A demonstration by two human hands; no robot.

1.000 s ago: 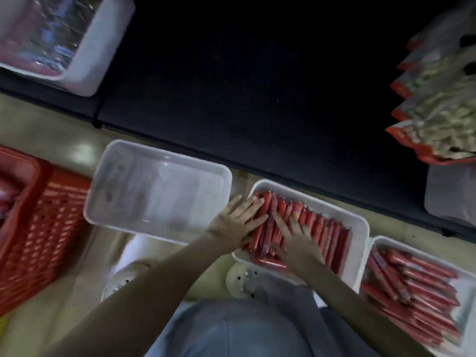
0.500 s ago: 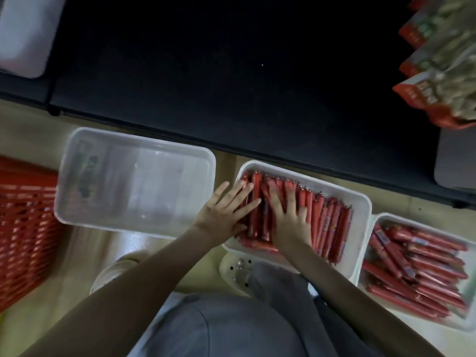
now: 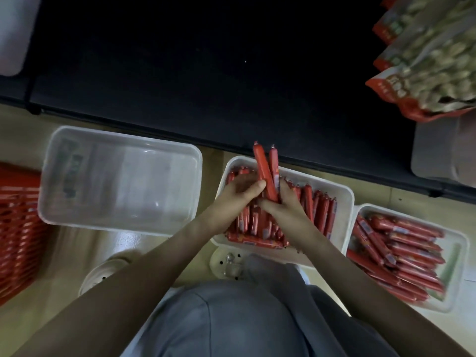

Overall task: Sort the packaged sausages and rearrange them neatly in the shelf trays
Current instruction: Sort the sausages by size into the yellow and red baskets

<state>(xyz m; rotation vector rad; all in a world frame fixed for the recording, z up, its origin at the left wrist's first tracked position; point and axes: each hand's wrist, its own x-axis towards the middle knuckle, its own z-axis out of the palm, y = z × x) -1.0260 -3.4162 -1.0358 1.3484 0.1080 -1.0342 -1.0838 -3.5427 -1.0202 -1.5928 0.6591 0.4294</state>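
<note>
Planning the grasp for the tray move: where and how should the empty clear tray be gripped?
Grip the clear tray by its rim, at the two short ends, one hand from each side. It sits level and open-topped with a rolled lip all round, and its thin walls look flexible. The right end is near the sausage tray, so clearance there looks tight.

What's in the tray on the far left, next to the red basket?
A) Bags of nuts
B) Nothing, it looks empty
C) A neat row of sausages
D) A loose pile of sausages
B: the clear left tray shows only its bare bottom, while the sausages fill the middle tray.
</note>
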